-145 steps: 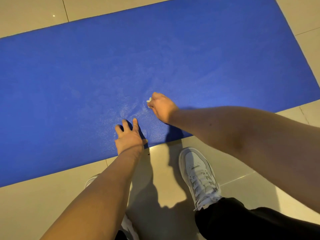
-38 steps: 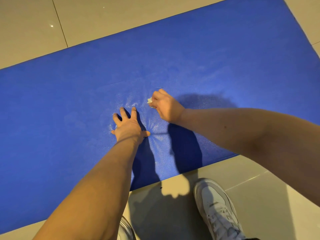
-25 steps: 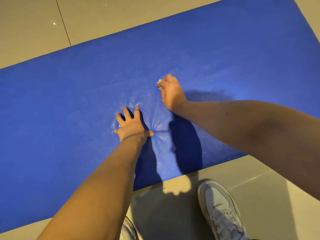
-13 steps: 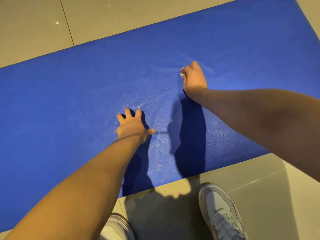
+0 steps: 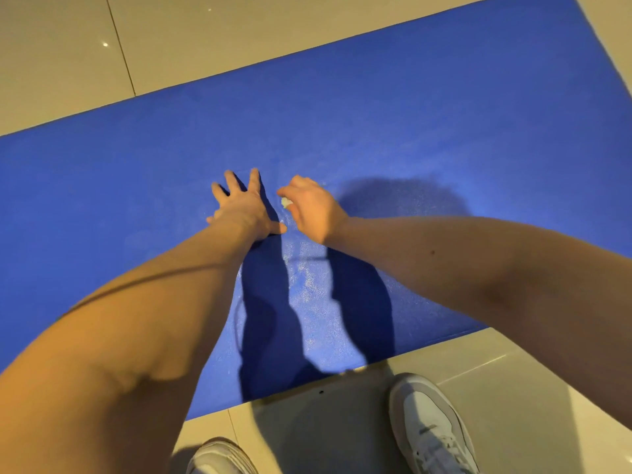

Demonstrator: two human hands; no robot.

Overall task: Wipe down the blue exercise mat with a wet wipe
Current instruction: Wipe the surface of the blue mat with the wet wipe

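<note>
Tile floor [image 5: 61, 63] w/ blue mat [image 5: 410, 114] laid flat on it, white shoes [image 5: 431, 429] by mat's near edge. Left hand [image 5: 241, 206] palm-down on mid mat, fingers straight & spread. Right hand [image 5: 313, 210] just beside it, fingers curled round small balled-up wipe [image 5: 286, 202], low over mat

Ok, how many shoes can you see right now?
2. The right shoe stands on the tiles just off the blue mat; the left shoe shows at the bottom edge, mostly cut off.

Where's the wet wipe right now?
Head view, centre: the wet wipe is pinched in the right hand, over the blue mat, just right of the left hand.
</note>
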